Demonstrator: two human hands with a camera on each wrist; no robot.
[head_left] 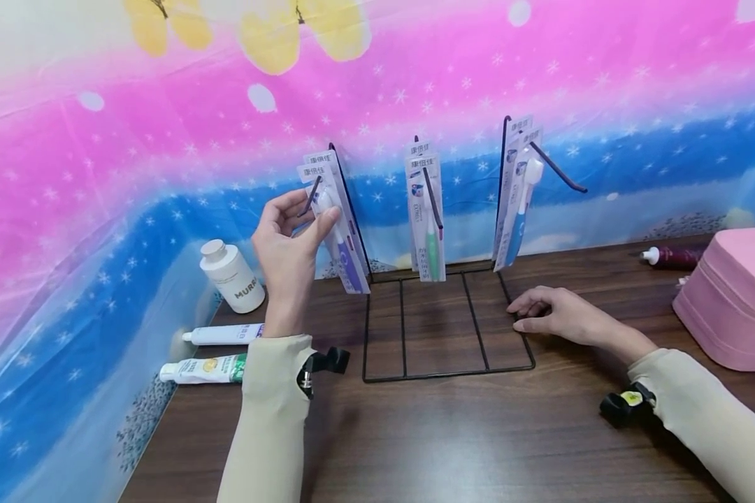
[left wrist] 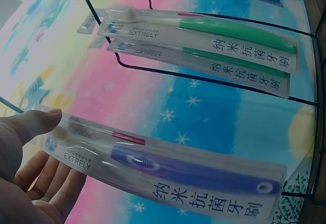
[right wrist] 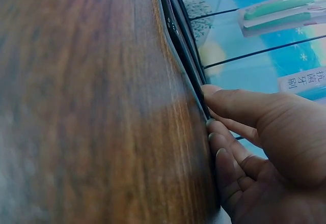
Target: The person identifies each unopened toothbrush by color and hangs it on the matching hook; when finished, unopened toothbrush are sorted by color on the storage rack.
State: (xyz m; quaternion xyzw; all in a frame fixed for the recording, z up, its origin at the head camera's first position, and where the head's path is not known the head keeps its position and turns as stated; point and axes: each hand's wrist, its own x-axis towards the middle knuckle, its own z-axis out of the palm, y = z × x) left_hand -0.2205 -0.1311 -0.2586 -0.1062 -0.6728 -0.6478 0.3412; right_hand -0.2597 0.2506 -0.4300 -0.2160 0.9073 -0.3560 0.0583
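A black wire display rack (head_left: 447,375) stands on the table, its hooks hung with packaged toothbrushes. My left hand (head_left: 289,244) pinches the front purple toothbrush pack (head_left: 350,265) near its top, between thumb and fingers. That pack hangs on the left hook, with another behind it. In the left wrist view, the thumb lies over the toothbrush-head end of the purple pack (left wrist: 193,175). Green toothbrush packs (head_left: 433,255) hang on the middle hook and blue toothbrush packs (head_left: 516,234) on the right one. My right hand (head_left: 560,318) holds the right side bar of the rack's base between thumb and fingers.
At the left stand a white bottle (head_left: 233,276) and two toothpaste tubes lying flat, one white and purple (head_left: 223,334), one white and green (head_left: 207,369). A pink case (head_left: 730,300) sits at the right, beside a dark red tube (head_left: 676,258). A patterned cloth hangs behind.
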